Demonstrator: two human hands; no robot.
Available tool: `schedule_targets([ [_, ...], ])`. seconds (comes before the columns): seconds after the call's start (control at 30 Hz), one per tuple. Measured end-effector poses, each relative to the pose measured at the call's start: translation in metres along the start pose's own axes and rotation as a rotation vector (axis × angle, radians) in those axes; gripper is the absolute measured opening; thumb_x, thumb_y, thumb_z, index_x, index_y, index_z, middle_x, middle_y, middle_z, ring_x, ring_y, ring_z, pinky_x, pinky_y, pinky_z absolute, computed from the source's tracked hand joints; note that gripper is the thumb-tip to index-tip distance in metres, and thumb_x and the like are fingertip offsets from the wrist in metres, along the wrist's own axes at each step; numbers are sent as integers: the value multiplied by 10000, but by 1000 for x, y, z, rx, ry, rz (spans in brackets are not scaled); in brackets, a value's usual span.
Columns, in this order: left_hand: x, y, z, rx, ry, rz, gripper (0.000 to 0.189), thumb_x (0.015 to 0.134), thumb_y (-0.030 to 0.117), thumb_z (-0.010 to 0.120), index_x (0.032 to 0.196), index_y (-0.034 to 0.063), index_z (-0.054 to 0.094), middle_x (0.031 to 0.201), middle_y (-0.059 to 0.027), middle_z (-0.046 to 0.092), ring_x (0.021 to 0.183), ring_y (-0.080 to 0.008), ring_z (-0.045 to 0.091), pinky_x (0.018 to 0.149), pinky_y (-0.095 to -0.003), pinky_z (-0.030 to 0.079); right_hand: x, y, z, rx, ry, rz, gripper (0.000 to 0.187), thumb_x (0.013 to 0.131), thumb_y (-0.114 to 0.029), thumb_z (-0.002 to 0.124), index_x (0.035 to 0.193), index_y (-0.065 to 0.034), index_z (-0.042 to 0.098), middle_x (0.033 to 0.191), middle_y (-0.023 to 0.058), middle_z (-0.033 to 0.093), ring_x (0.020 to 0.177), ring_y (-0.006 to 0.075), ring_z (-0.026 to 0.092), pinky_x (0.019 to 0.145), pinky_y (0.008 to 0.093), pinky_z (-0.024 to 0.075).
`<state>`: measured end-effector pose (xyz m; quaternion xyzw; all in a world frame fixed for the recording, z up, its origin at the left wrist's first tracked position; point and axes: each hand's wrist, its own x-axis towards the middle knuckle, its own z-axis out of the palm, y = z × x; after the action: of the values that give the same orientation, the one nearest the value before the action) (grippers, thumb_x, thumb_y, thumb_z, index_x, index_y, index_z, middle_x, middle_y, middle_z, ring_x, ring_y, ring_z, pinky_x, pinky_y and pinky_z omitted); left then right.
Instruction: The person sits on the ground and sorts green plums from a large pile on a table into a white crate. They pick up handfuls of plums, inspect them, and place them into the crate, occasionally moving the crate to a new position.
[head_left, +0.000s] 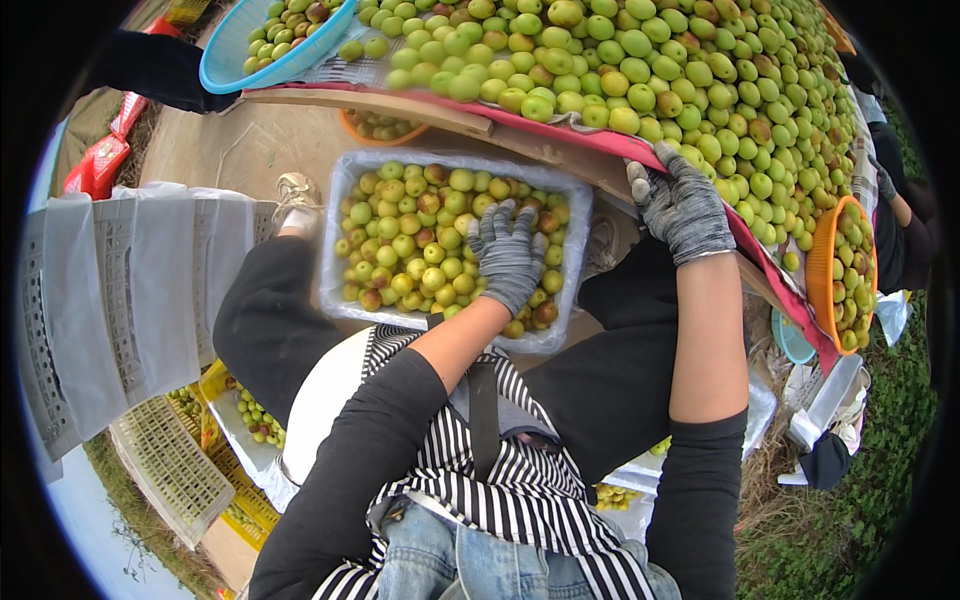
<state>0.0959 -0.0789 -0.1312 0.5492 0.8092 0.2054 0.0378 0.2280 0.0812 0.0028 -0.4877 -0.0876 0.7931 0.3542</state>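
My left hand (506, 251), in a grey knitted glove, lies spread on the green and reddish fruits (420, 247) in a crate lined with pale plastic (330, 225). The crate is between my legs. My right hand (679, 199), gloved the same way, is at the edge of the sorting table, its fingers bent over the red cloth trim (615, 142). Whether it grips the trim or a fruit I cannot tell. Beyond that edge a large heap of green fruits (675, 67) covers the table. Some fruits near the table's left part look blurred.
A blue basket (214, 64) of fruit stands at the table's left end, an orange basket (821, 277) at its right. Another orange basket (367, 139) is under the table. Stacked lined crates (112, 300) rise at left. A co-worker's gloved hand (885, 184) shows at far right.
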Motion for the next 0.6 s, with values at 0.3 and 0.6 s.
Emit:
schedule_targets([
  [0.3, 28, -4, -6, -388, 55, -23, 375, 720, 187, 607, 1080, 97, 553, 1133, -143, 503, 1090, -289, 449, 932, -400, 350, 0, 1, -1, 17, -24, -6, 221, 875, -133, 504, 1033, 21, 488, 861, 184, 601, 731, 274, 595, 493, 278, 505],
  [0.6, 97, -20, -32, 391, -486, 44, 452, 699, 272, 639, 1121, 154, 530, 1084, -94, 544, 1062, -243, 492, 885, -417, 389, 15, 5, -15, -207, -103, -152, 251, 880, -139, 503, 1067, 27, 484, 856, 187, 608, 747, 259, 598, 520, 261, 517],
])
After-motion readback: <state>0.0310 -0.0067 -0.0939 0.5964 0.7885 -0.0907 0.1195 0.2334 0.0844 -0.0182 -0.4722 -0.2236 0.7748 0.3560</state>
